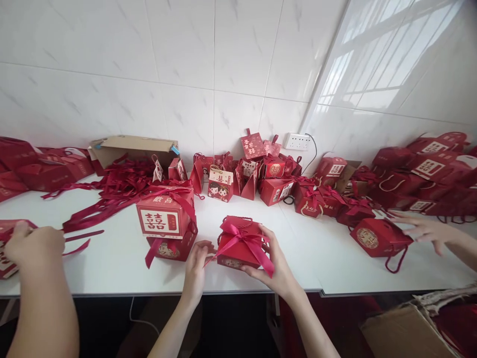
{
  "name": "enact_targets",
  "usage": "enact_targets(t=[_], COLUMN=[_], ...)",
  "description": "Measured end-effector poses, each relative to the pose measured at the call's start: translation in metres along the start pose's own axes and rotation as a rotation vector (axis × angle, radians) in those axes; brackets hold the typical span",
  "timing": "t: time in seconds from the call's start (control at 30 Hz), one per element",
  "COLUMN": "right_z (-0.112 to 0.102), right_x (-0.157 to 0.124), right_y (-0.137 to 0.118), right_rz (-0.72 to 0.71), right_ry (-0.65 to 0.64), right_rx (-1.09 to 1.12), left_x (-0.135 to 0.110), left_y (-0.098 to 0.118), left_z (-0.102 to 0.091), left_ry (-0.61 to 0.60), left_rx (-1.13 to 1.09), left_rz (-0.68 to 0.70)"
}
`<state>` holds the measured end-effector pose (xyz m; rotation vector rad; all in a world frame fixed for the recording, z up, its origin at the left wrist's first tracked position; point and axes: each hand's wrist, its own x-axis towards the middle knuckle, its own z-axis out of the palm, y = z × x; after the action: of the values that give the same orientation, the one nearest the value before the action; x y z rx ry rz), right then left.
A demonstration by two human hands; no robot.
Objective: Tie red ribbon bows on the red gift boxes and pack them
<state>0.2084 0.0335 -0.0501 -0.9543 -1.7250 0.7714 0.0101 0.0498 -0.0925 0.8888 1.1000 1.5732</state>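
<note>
The right hand grips the small red paper box. The left hand pinches its red ribbon bow, likely tidying it; pull gently

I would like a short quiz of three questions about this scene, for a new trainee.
1. True or false: the right hand holds the bowed box.
2. The box with large characters stands on: A) another box; B) the brown carton; C) the bare table.
3. How many hands of other people show?
Key: 1 true. 2 A, the lower red box. 3 two: the far-left hand and the far-right hand.
</note>
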Motion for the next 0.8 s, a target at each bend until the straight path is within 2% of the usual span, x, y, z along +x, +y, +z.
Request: enact_targets(t=[0.1, 0.2, 0.33, 0.4, 0.47, 0.57, 0.67, 0.73, 0.8], right_z=[0.002, 0.007, 0.015, 0.011, 0.000, -0.030, -0.052, -0.053, -0.043], right_x=[0.002, 0.003, 0.000, -0.004, -0.009, -0.014, -0.010, -0.001, 0.009], right_y=[0.008, 0.014, 0.023, 0.027, 0.030, 0.029, 0.022, 0.016, 0.011], right_rz=[-0.012, -0.009, 0.066, 0.104, 0.135, 0.213, 0.231, 0.199, 0.169], right_ry=[-0.033, -0.086, -0.163, -0.201, -0.206, -0.134, 0.025, 0.113, 0.107], right_rx=[-0.047, -0.074, -0.017, -0.010, -0.002, 0.120, 0.179, 0.106, 0.038], left_x=[0.003, 0.006, 0.007, 0.008, 0.008, 0.012, 0.018, 0.023, 0.026], left_y=[0.010, 0.025, 0.042, 0.047, 0.050, 0.053, 0.052, 0.050, 0.049], left_z=[-0.003, -0.005, -0.001, 0.003, 0.006, 0.008, 0.009, 0.012, 0.015], left_ry=[0.020, -0.030, -0.098, -0.121, -0.148, -0.191, -0.230, -0.227, -0.215], left_rx=[0.038, 0.151, 0.355, 0.408, 0.427, 0.453, 0.491, 0.501, 0.501], left_rz=[0.053, 0.101, 0.082, 0.054, 0.024, 0.023, 0.077, 0.109, 0.115])
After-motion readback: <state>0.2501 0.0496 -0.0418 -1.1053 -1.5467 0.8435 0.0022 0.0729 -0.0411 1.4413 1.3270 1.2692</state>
